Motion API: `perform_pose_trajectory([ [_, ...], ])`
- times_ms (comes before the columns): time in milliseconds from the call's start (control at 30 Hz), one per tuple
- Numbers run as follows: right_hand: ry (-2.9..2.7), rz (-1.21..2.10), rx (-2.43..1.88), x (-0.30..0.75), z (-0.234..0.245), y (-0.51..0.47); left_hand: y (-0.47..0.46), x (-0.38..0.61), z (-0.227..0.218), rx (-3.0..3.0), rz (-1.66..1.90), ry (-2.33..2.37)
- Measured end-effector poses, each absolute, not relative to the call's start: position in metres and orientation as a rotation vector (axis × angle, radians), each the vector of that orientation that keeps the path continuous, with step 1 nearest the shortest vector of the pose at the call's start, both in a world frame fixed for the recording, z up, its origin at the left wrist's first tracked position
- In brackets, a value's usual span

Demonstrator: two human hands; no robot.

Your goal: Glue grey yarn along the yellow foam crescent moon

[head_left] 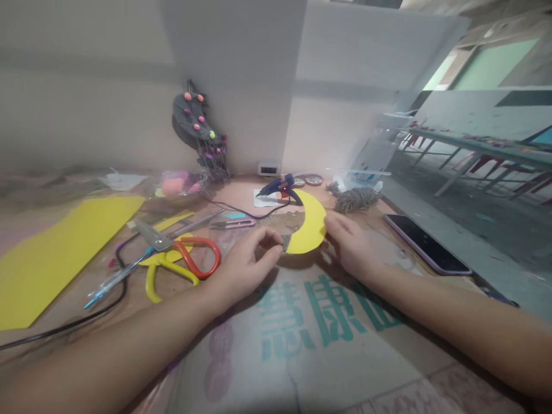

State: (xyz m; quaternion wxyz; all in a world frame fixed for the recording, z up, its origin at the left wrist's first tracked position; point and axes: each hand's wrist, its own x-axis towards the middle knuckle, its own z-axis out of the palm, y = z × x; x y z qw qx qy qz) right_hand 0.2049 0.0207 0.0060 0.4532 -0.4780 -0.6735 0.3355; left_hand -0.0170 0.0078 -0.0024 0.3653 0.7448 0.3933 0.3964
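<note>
Cardboard (302, 356) with teal print lies nearest, under both forearms. Above it, the left hand (248, 259) pinches the lower tip of a yellow paper crescent (309, 227). The right hand (351, 244) meets its outer edge, perhaps gripping; I cannot tell. Orange-handled scissors (190, 259) lie left, and a blue glue gun (278, 187) stands beyond.

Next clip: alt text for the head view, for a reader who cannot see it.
The left hand pinches the lower tip of a yellow paper crescent while the right hand touches its outer edge, over printed cardboard. Scissors and a yellow sheet lie at left, a blue glue gun behind, a phone at right.
</note>
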Motion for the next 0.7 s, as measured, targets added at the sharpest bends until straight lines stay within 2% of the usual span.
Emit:
perform_pose_trajectory([
  [133, -1.685, 0.772, -1.131, 0.197, 0.005, 0.013, 0.01, -0.017, -0.002, 1.971, 1.075, 1.021],
  [367, -2.29, 0.122, -0.577, 0.207, 0.001, 0.002, 0.017, -0.019, -0.003, 1.771, 1.094, 1.026],
  [467, -2.416, -0.073, -0.521, 0.206, 0.003, 0.0, 0.018, -0.019, -0.002, 1.715, 1.069, 1.02],
  [700, -2.388, -0.048, -0.65, 0.199, 0.001, 0.001, 0.018, -0.017, 0.008, 1.618, 1.077, 1.1],
])
